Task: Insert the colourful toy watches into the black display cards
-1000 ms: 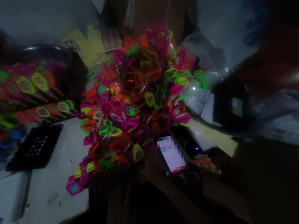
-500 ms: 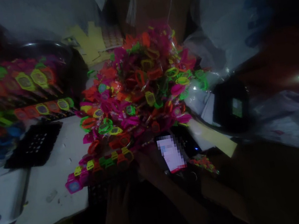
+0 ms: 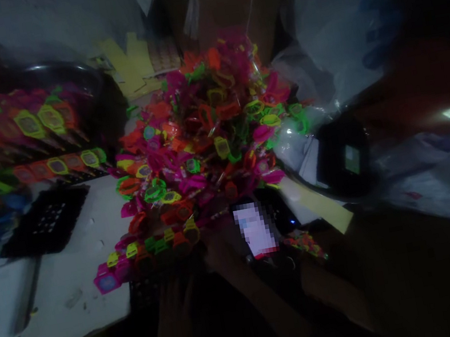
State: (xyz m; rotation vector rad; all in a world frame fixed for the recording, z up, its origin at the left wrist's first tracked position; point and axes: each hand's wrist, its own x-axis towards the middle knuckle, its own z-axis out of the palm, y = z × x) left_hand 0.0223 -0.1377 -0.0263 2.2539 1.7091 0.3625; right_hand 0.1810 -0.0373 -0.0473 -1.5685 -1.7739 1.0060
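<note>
The scene is very dark. A big heap of bright toy watches point(image 3: 210, 136) in pink, orange, green and yellow fills the middle. In front of it a short row of watches point(image 3: 148, 250) stands on a dark tray point(image 3: 146, 290). My left hand point(image 3: 174, 311) lies low over that tray, its fingers faintly visible and stretched out. My right hand point(image 3: 219, 252) reaches up to the right end of the row, beside a lit phone point(image 3: 256, 231); its fingers are lost in shadow.
Filled rows of watches point(image 3: 38, 123) stand on racks at the left. A black empty tray point(image 3: 42, 221) lies on a white board point(image 3: 76, 287). A dark round container point(image 3: 343, 162) with papers sits to the right, and plastic bags point(image 3: 341, 37) lie behind it.
The yellow watch at the right end of the front row has dropped down and left into line with the others. The view has shifted slightly left.
</note>
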